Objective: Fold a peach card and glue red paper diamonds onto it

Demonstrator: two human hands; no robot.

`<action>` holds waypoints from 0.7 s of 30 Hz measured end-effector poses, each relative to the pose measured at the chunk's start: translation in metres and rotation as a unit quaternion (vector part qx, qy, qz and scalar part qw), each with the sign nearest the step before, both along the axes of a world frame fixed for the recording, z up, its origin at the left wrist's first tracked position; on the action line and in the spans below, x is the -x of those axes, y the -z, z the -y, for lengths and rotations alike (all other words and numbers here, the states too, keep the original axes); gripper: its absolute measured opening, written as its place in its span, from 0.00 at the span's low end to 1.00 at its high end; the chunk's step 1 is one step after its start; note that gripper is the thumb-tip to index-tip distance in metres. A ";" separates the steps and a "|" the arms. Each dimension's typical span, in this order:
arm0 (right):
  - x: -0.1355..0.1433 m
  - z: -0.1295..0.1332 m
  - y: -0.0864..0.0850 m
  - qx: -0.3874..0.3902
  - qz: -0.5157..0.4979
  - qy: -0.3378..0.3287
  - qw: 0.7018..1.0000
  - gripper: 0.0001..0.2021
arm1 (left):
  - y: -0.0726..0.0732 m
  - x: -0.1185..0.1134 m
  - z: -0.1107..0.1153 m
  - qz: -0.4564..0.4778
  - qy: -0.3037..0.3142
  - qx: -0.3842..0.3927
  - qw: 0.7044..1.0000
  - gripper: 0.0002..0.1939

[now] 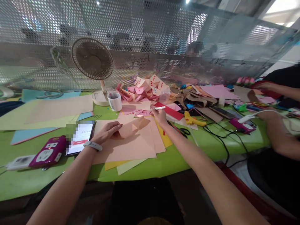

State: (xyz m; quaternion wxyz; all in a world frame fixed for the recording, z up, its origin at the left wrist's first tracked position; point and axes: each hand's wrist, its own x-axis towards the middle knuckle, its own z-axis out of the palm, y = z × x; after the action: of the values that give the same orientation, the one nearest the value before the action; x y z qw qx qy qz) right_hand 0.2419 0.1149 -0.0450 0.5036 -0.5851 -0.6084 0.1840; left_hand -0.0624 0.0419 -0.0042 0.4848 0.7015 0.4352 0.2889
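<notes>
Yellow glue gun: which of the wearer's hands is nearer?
Right. The right hand, holding a white stick, is just left of the yellow glue gun, not touching it. The left hand is farther left, at the peach paper.

a craft workshop, going by the paper sheets, glue gun and scissors on a shared table.

Past the left hand, bare tabletop ends at mug and fan.

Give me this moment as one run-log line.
left hand: touching peach paper sheet | right hand: holding slim white pen-like tool | nearby: yellow plastic glue gun
</notes>
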 end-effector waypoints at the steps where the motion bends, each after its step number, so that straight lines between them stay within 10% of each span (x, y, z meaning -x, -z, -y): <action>1: 0.001 -0.001 0.004 -0.005 -0.008 0.003 1.000 0.18 | -0.001 0.000 0.000 -0.003 -0.001 -0.016 1.000 0.22; 21: 0.008 -0.014 0.011 0.002 -0.051 -0.025 0.998 0.15 | 0.008 0.001 -0.006 0.014 -0.063 0.041 0.997 0.29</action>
State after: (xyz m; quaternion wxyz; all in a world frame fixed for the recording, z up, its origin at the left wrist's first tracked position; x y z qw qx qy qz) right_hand 0.2335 0.1292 -0.0564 0.5282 -0.5609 -0.5956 0.2273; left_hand -0.0632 0.0479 -0.0126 0.5004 0.6480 0.4829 0.3107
